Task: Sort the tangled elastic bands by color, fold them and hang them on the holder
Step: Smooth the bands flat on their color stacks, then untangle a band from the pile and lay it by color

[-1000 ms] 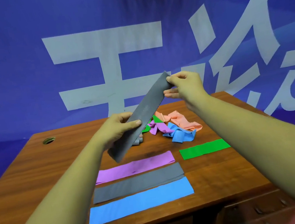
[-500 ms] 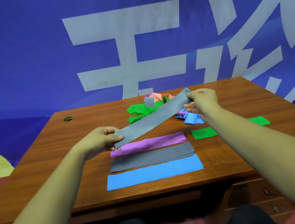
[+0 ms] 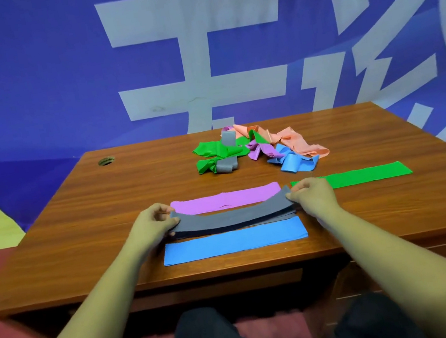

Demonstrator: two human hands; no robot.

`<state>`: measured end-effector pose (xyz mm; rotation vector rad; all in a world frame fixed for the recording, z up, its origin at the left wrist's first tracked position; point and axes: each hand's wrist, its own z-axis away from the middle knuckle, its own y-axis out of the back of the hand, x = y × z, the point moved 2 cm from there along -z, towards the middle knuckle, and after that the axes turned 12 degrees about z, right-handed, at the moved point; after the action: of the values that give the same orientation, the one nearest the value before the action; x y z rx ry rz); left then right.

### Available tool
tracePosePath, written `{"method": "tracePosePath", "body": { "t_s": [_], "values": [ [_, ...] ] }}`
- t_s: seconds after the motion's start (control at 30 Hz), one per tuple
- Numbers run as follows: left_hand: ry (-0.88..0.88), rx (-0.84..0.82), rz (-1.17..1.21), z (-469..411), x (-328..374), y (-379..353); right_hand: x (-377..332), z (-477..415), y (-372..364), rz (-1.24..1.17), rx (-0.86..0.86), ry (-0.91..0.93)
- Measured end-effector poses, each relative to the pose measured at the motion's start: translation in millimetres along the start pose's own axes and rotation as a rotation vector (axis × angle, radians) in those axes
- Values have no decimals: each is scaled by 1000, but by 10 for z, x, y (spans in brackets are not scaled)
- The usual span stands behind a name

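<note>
I hold a grey elastic band (image 3: pixel 232 216) by its two ends, my left hand (image 3: pixel 154 224) pinching the left end and my right hand (image 3: pixel 313 196) the right end. It sags low over another flat grey band (image 3: pixel 277 218) on the table. A purple band (image 3: pixel 225 199) lies flat just behind, a blue band (image 3: pixel 234 240) flat in front, and a green band (image 3: pixel 364 174) flat to the right. At the back lies a tangled pile (image 3: pixel 256 145) of green, grey, purple, blue and peach bands. No holder is in view.
The wooden table (image 3: pixel 91 220) has a cable hole (image 3: pixel 106 160) at its back left. A blue banner with white characters hangs behind. My knees show below the front edge, over a red floor.
Both hands have brought the grey band down from a raised slant to level, just over the flat grey band. My view has tilted down.
</note>
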<state>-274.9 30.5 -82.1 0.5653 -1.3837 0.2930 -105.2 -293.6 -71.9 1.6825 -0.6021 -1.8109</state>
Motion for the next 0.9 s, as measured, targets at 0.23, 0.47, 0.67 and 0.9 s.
{"method": "tracePosePath", "body": {
  "t_s": [0.23,0.47,0.67,0.9],
  "values": [
    [-159,123,-324,44,-77,-59,82,32,-152,100,26,43],
    [-197,195,-463,84,-147,-141,119,51,-173,237,61,92],
    [-260,261,-494,149,-230,-173,154,50,-176,367,100,198],
    [-381,203,-509,-181,101,-297,-269,-129,-98,401,150,371]
  ]
}}
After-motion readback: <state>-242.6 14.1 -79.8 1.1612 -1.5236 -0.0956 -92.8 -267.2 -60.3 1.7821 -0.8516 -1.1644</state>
